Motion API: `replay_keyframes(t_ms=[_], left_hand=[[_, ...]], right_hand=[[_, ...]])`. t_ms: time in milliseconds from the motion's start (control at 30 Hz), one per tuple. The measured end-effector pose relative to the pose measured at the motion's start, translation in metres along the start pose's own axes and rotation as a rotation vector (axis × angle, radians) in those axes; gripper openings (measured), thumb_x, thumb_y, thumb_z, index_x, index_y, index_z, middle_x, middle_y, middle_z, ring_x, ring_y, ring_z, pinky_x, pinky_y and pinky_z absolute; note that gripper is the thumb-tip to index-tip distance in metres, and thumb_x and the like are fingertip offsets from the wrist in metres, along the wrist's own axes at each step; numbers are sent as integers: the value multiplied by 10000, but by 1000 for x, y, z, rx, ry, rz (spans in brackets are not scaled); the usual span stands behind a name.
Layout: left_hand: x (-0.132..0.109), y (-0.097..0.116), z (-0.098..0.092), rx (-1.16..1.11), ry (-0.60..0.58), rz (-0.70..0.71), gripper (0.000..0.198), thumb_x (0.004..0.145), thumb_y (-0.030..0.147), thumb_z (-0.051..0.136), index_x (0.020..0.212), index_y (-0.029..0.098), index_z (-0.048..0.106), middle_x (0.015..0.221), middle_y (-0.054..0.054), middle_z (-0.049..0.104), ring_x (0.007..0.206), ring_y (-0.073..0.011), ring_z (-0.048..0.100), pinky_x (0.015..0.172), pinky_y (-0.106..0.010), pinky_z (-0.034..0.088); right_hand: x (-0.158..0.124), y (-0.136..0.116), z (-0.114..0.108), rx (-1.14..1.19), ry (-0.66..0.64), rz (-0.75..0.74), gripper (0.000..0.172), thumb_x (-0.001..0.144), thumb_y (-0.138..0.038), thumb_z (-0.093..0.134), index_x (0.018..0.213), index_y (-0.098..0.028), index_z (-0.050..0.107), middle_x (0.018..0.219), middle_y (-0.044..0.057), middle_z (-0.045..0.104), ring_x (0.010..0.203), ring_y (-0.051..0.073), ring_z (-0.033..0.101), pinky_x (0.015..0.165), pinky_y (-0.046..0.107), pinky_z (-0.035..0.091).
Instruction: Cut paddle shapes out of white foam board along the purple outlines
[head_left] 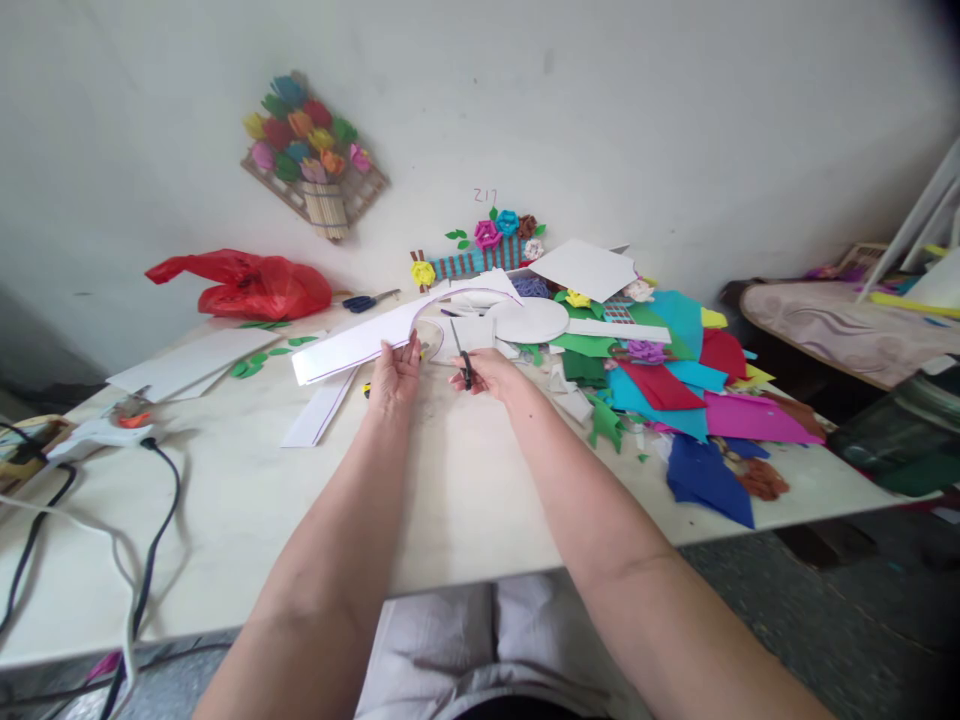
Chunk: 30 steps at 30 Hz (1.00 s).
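over the pale table (pixel 480 510), the right hand (pixel 486 374) was wrapped around black scissors (pixel 466 372) while the left hand (pixel 397 372) was clamped on the lower edge of a white sheet (pixel 351 346). cutting seemed the step in hand; the next move probably called for guiding the blades along its purple line (pixel 487 289). smooth and stiff-looking, the sheet appeared to sweep away into a curved tip.

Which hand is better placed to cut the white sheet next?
Probably the right hand: it holds the black scissors, while the left hand holds the white sheet, marked with a purple line.
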<state>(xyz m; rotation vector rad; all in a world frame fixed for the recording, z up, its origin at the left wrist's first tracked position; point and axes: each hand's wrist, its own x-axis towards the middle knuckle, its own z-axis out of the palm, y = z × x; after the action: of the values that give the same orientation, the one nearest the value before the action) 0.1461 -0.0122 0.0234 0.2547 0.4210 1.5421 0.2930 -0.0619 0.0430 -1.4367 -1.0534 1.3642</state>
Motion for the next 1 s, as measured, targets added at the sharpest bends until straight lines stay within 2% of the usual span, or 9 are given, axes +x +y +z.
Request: replay_keyframes(t_ms=[167,267,433,633,900,1000], left_hand=[[3,-2,-1,32,49,17,218,969,259,398,995,173,597,882,-55,728,868,-115,692,848,-251,528],[2,-6,-1,60,54,11,210,964,237,412,905,165,601,838,-46,720,847,-115,690,846,-256,529],[-5,-20,2,100,40,8,238,946,160,435,746,167,565,731,-18,688,763,-98,681,820,-223,525],[-8,-32,2,196,23,-34,198,921,184,499,734,151,554,669,-30,656,687,-124,674,778,-247,538],[-8,-30,2,236,45,-6,113,913,176,512,828,137,575,609,-6,618,658,-138,673,709,-245,541],[-9,-28,3,246,56,-23,118,922,146,482,859,129,580,597,-5,616,624,-137,664,680,-238,539]], right_hand=[[-1,4,-10,-87,-247,-73,463,708,-543,704,890,-141,562,619,44,671,389,88,529,310,144,335],[-1,6,-8,-85,-285,-103,478,719,-576,674,904,-151,554,615,27,642,429,109,553,337,169,393],[-1,6,4,-81,-200,-131,502,717,-604,657,916,-151,574,566,-10,571,431,108,540,360,183,425],[-4,5,11,-81,-95,-147,550,686,-668,635,857,-146,604,523,-27,530,420,95,523,359,169,399],[0,8,16,-124,7,-226,456,655,-569,726,691,-136,587,436,-56,477,340,67,445,296,166,212],[2,9,20,-107,36,-229,429,670,-540,731,660,-137,581,391,-64,449,305,61,412,300,171,183]])
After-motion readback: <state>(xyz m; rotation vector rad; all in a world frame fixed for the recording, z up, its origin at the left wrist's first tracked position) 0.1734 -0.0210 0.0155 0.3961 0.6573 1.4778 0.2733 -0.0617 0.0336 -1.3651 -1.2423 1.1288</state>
